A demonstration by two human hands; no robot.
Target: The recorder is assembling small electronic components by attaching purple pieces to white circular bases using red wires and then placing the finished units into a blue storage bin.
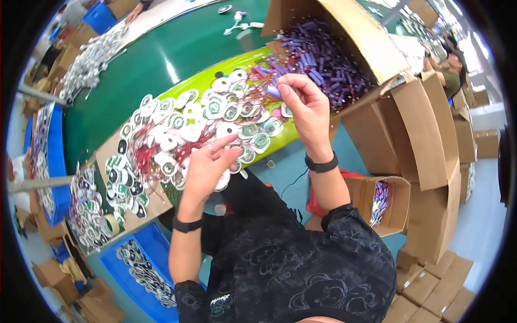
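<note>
My right hand (pixel 311 113) is raised near the open carton, its thumb and fingertips pinched on a purple cylindrical battery (pixel 273 91) with thin wires by it. My left hand (pixel 205 171) has its fingers stretched apart above a heap of white round discs (pixel 215 106), some showing green circuit boards. Whether its fingertips touch a disc I cannot tell. Red and dark wires (pixel 144 153) run tangled through the heap. Under the discs lies a yellow-green sheet (pixel 283 141). Many more purple batteries (pixel 323 59) fill the large cardboard box (pixel 371 32) tipped toward the heap.
A green worktop (pixel 134 70) stretches behind, with white cabled parts (pixel 89 67) at far left. Blue bins (pixel 151 245) of parts stand at left. A smaller carton (pixel 398 202) with batteries sits right of me. Tape (pixel 111 225) lies front left. Another person (pixel 451 75) sits far right.
</note>
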